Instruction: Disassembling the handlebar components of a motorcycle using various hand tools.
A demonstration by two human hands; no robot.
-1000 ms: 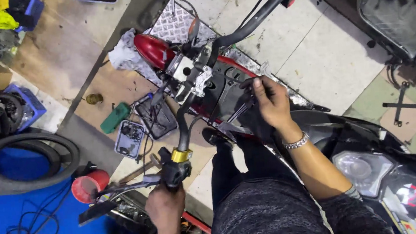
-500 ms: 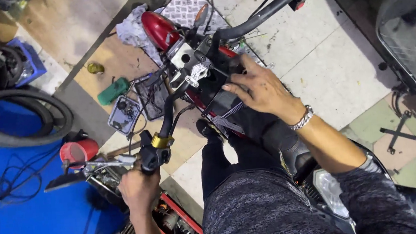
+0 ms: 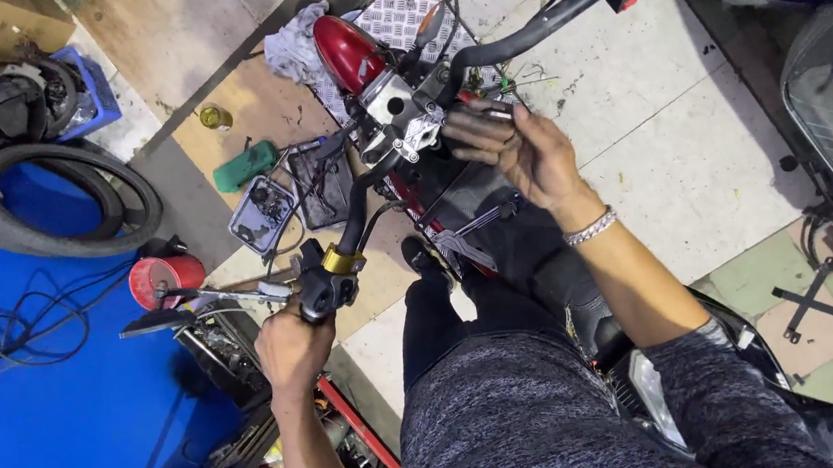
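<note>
— On the tiled floor, what sits in the middle?

— A stripped motorcycle with a black handlebar (image 3: 519, 32) and a red front fender (image 3: 345, 49), seen from above by the person astride it. The left hand (image 3: 291, 350) is clenched around the left grip, just below a gold collar (image 3: 342, 261) on the bar.

— And the other one?

— The right hand (image 3: 520, 150) is off its grip, near the grey metal clamp (image 3: 404, 115) at the centre of the bar. Its fingers (image 3: 472, 124) are curled around something small and dark; I cannot tell what. A silver bracelet (image 3: 589, 228) circles that wrist.

— What lies around the bike?

— Beside the front wheel, a patterned metal plate (image 3: 397, 15) with a grey rag (image 3: 295, 46) at its edge. Towards the left, on brown board, a green bottle (image 3: 245, 166), a small jar (image 3: 213, 116) and two dark parts trays (image 3: 262, 214). Further left, black tyres (image 3: 62, 200) rest on a blue mat (image 3: 41, 417), with a red canister (image 3: 164, 278) near its edge. A dark scooter (image 3: 831, 97) stands at the right edge.
</note>
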